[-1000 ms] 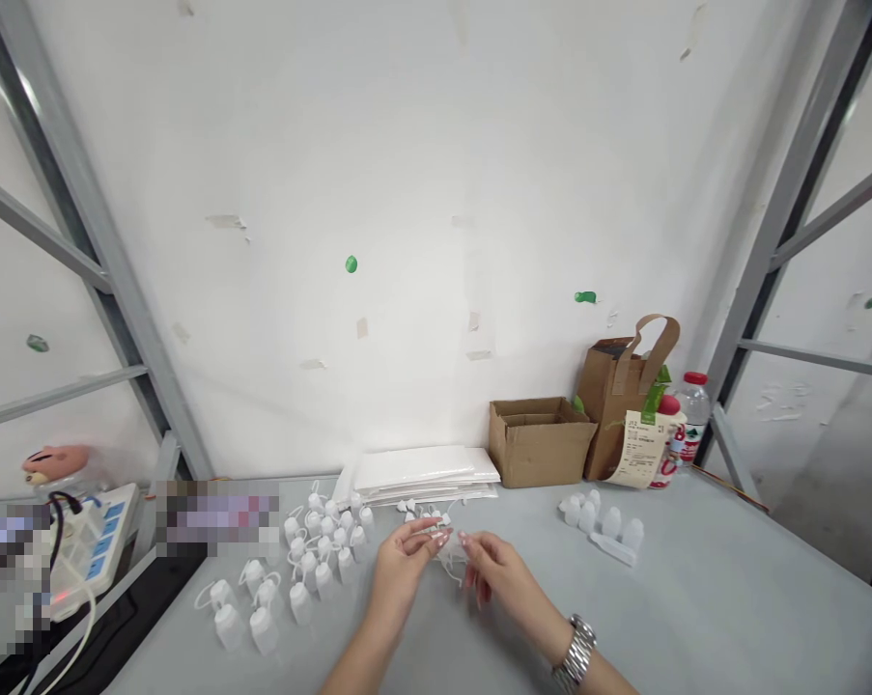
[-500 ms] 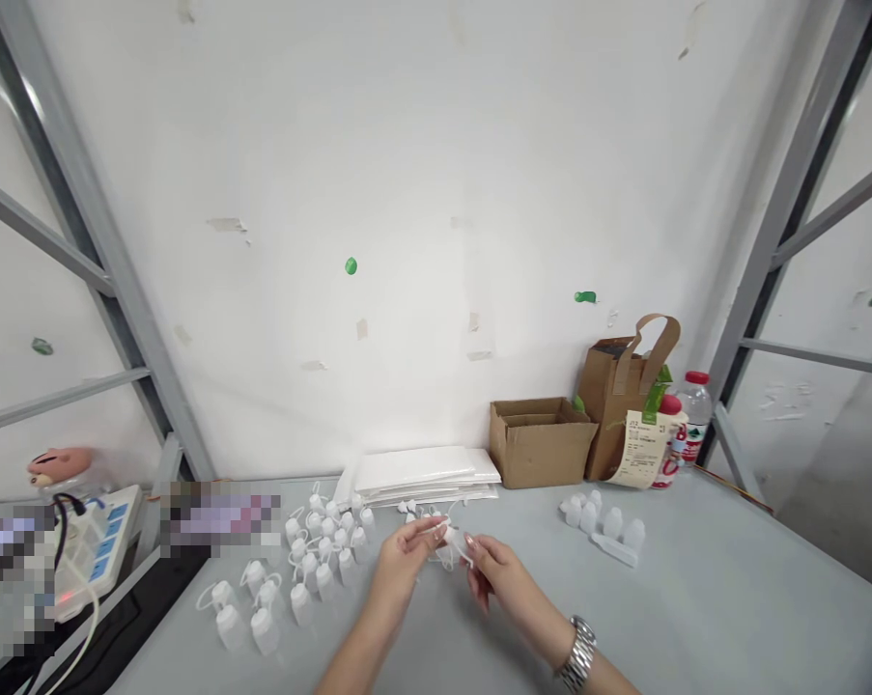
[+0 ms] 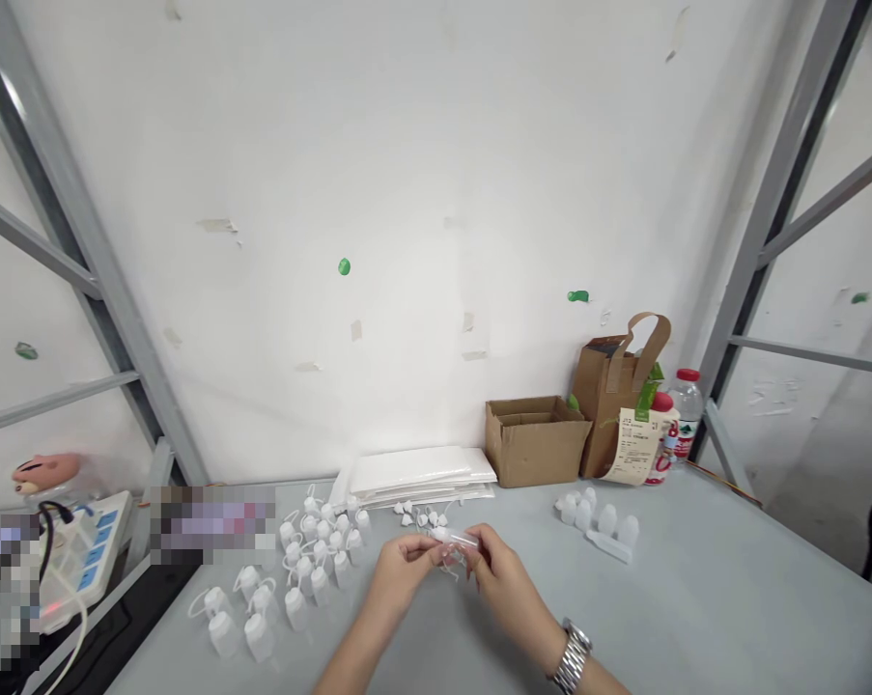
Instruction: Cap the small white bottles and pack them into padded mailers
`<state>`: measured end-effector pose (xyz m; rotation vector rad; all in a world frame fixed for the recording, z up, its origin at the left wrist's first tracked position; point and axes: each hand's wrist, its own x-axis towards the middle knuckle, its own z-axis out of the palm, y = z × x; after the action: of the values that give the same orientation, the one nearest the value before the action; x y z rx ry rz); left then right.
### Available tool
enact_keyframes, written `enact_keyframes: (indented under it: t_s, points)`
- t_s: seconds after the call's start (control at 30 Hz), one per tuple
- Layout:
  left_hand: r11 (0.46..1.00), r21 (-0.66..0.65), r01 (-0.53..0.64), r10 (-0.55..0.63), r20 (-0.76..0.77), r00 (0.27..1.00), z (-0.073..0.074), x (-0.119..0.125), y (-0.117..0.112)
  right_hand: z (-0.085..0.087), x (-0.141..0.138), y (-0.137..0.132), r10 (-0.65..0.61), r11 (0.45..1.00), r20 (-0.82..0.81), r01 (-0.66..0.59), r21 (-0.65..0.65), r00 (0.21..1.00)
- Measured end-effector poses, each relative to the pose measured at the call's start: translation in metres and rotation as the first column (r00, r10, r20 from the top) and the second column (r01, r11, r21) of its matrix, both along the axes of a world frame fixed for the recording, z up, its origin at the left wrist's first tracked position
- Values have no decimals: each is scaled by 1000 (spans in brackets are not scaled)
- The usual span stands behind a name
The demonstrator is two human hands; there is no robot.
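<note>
Both my hands meet over the grey table [image 3: 696, 618], pinching one small clear plastic bottle [image 3: 451, 536] between them. My left hand [image 3: 401, 569] grips its left end with closed fingers. My right hand [image 3: 499, 571], with a metal watch on the wrist, holds the right end. A thin white loop hangs under the bottle. Just beyond my fingers lie a few loose white caps [image 3: 421, 516]. To the left stands a cluster of several small white bottles with loops [image 3: 312, 555].
A stack of white sheets [image 3: 417, 473] lies against the wall, beside an open cardboard box [image 3: 535, 439], a brown paper bag [image 3: 616, 401] and a water bottle [image 3: 683, 410]. More small bottles [image 3: 601, 521] sit at the right. A power strip [image 3: 80, 545] lies far left.
My hands have drawn closer together and now hold the bottle lying sideways between them. The camera view has shifted slightly.
</note>
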<state>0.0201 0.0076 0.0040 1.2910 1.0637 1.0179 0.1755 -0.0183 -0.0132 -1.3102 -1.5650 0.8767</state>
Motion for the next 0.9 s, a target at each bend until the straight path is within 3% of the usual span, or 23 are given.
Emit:
enact_keyframes:
  t_s: [0.33, 0.53, 0.77, 0.9]
  points:
    - [998, 34, 53, -53, 6, 999, 11, -3, -6, 1, 2, -1, -82, 990, 104, 69, 124, 991]
    - [999, 43, 26, -27, 20, 999, 11, -4, -7, -1, 2, -4, -171, 972, 165, 139, 191, 971]
    - [990, -82, -113, 124, 138, 983, 10, -10, -2, 6, 8, -3, -224, 966, 179, 194, 171, 958]
    - [951, -190, -243, 295, 326, 898, 9, -13, 1, 8, 5, -7, -168, 978, 164, 144, 151, 972]
